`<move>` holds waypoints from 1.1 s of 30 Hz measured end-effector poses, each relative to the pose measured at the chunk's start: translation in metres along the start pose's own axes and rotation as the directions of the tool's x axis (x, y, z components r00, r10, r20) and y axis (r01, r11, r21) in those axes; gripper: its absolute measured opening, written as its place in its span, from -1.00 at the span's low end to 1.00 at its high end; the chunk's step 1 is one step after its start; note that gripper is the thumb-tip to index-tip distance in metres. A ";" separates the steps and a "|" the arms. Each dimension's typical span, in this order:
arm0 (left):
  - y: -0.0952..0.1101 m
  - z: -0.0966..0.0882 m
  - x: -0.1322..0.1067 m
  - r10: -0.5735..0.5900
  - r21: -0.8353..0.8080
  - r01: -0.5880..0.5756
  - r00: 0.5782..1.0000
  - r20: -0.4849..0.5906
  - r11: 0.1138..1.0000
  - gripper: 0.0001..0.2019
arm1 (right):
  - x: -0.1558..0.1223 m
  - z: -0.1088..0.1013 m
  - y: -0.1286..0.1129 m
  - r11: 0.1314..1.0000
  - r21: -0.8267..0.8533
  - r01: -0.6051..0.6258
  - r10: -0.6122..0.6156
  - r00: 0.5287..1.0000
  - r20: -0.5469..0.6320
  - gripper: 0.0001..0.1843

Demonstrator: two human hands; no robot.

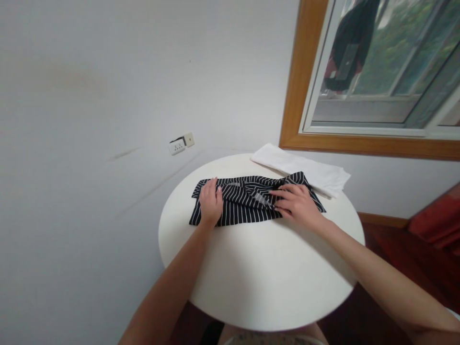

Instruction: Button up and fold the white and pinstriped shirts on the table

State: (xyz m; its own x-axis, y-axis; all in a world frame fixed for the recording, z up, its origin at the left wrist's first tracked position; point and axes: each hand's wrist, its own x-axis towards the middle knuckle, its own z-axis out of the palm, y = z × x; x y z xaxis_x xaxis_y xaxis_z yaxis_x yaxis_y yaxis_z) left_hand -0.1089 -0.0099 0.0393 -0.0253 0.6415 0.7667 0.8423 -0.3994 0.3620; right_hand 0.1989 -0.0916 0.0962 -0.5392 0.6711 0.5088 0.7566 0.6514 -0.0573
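Note:
A black garment with white stripes point(247, 215) lies folded and rumpled on the round white table point(258, 278). Its upper layer is bunched along the middle, and a greyish patch shows in the folds. My left hand point(211, 203) rests flat on the garment's left part, fingers stretched out and pointing away from me. On the right part, my right hand point(296, 206) touches the cloth with its fingers apart and slightly bent, fingertips at the bunched fold. Whether any cloth is pinched under them is hard to see.
A folded white cloth point(305, 168) lies at the table's back right edge, just behind the striped garment. The wall point(89, 143) with a socket point(177, 146) borders the table on the left and back. A wood-framed window point(359, 142) is at right, a red cloth point(440, 218) below it.

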 end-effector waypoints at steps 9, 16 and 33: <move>0.023 -0.018 -0.003 0.064 -0.072 -0.054 0.988 0.143 0.996 -0.57 | -0.047 -0.061 -0.037 0.829 0.493 -0.263 -0.130 0.768 0.628 -0.66; 0.019 -0.004 -0.022 0.291 -0.138 -0.259 0.774 0.562 0.956 -0.49 | -0.001 0.026 -0.001 0.987 0.044 -0.157 0.135 0.937 0.323 -0.64; 0.068 -0.075 0.081 0.266 -0.325 -0.050 0.699 0.664 0.944 -0.52 | 0.061 -0.080 0.052 0.882 0.382 -0.276 0.072 0.880 0.470 -0.46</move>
State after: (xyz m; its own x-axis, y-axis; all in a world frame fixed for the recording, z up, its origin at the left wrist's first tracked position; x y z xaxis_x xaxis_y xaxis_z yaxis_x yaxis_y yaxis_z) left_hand -0.0938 -0.0343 0.1659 0.5634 0.7772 0.2803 0.6219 -0.6222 0.4754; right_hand 0.2346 -0.0454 0.1926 -0.5935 0.8039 0.0400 0.6751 0.5242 -0.5191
